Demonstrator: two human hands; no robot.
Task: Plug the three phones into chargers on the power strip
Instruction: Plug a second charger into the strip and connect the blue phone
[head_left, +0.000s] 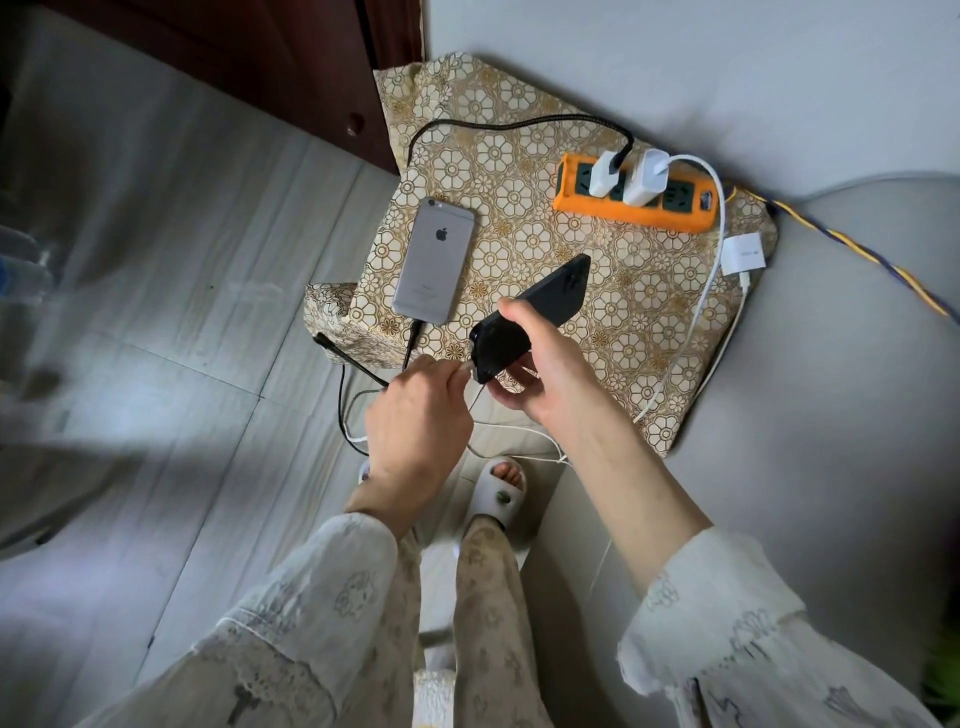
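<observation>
My right hand (540, 364) grips a black phone (550, 296) by its lower end, tilted above the patterned tabletop (613, 322). My left hand (421, 410) pinches the white cable plug (467, 367) right at the phone's bottom port. A silver phone (434, 260) lies face down on the cloth with a black cable (413, 338) in its bottom end. The orange power strip (636, 195) holds two white chargers (628, 174); the black cable runs to one, a white cable (701, 312) to the other. A third white charger (745, 253) lies loose at the table's right edge.
The small table stands in a corner between a dark wooden cabinet (291, 67) and a grey wall. A yellow-blue braided cord (857, 254) leads off right from the strip. Cables hang over the table's front edge above my slippered feet (501, 488) on the tiled floor.
</observation>
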